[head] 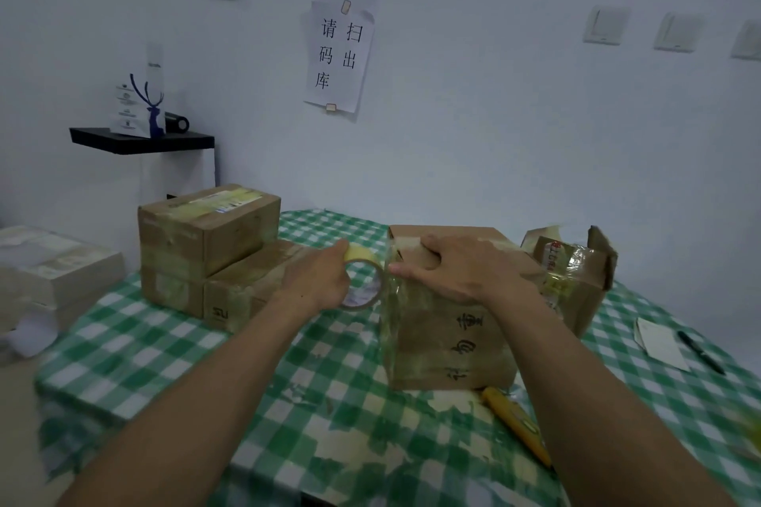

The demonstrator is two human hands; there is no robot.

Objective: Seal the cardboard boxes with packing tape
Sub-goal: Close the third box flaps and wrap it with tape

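Your left hand [319,280] has its grip closed round the tape roll [363,280], fingers curled about the ring, and holds it in the air above the middle of the tabletop [164,350], just left of the cardboard box [449,346]. A short strip of clear tape runs from the roll to the box's upper left edge. Your right hand [457,272] holds nothing: its grip is wide, palm down on the top of the box, fingers spread towards the far side and the thumb lying along the left edge where the tape meets it. The box stands upright near the middle of the tabletop, a little towards the far edge, with glossy tape already on its left side. A yellow utility knife [514,424] lies on the checked cloth just in front of the box, beside your right forearm. Three taped boxes [206,243] are stacked at the far left corner. An open box [576,280] stands just right of the one you hold, and a paper note [663,342] and pen [700,352] lie near the right edge.
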